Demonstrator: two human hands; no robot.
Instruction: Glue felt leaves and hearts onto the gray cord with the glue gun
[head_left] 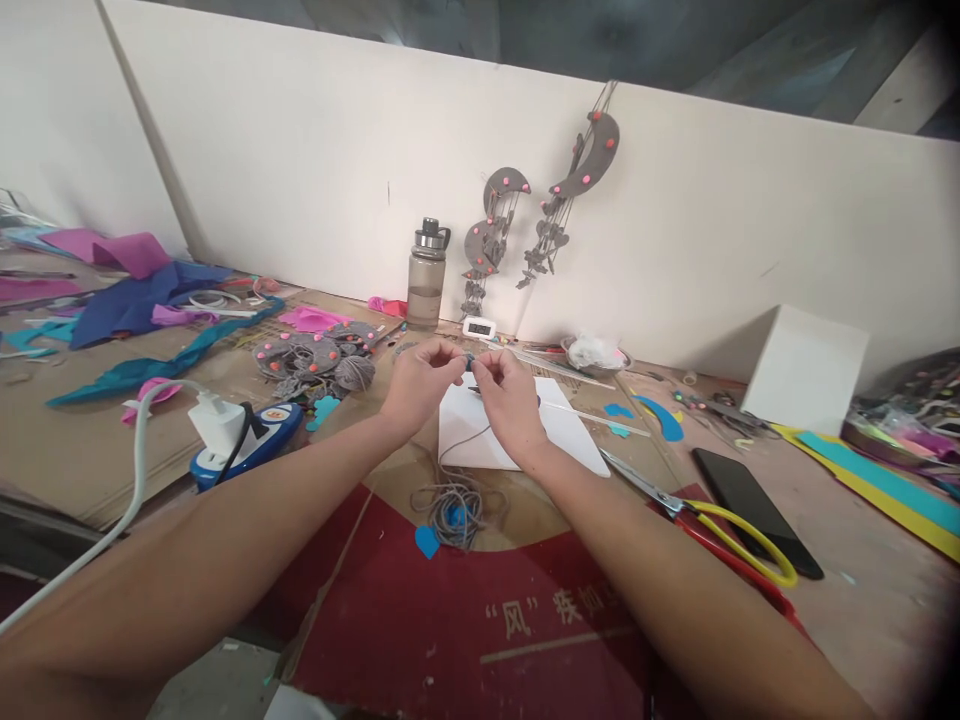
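Both hands meet above a white sheet of paper [480, 445] near the middle of the view. My left hand [429, 378] is closed in a pinch on a small dark piece [469, 363] between the hands. Pinching at the same spot, my right hand [508, 390] also has a dark pointed tool partly showing under its fingers; its full shape is hidden. Grey yarn [457, 500] runs from near the right hand down to a loose coil below the paper. A blue heart-shaped piece [427, 541] lies beside the coil.
Scissors [675, 505] and a black phone [757, 510] lie to the right. A bottle [426, 280] and a small clock [478, 328] stand by the white wall. Grey decorations [592, 165] hang there. At left are a blue power strip [251, 445] and coloured scraps [135, 300].
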